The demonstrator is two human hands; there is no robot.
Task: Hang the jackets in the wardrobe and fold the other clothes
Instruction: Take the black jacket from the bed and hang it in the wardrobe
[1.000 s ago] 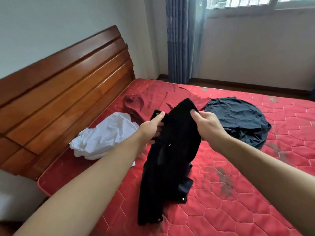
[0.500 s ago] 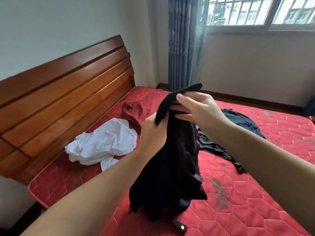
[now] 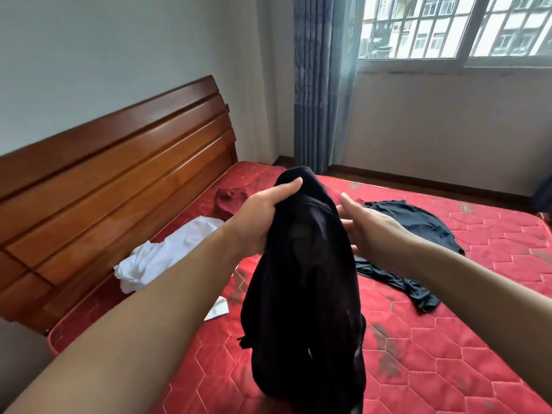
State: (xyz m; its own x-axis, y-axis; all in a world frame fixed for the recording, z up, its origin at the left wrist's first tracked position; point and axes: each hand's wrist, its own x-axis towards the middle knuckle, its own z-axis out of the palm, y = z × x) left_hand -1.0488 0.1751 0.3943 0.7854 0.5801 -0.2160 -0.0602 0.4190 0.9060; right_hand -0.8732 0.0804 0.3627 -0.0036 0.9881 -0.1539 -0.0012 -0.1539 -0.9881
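A black jacket hangs in a bunch above the red mattress. My left hand grips its top, with the thumb lying over the fabric. My right hand is beside the jacket on the right, fingers straight and spread, holding nothing. On the mattress lie a crumpled white garment at the left, a dark red garment near the headboard and a dark navy garment at the right.
A wooden headboard runs along the left. A blue curtain hangs in the far corner beside a barred window. Dark floor shows between the bed and the far wall. No wardrobe is in view.
The jacket has been lifted higher off the mattress. My right hand has let go of its top and now stands open beside it. My left hand still holds it.
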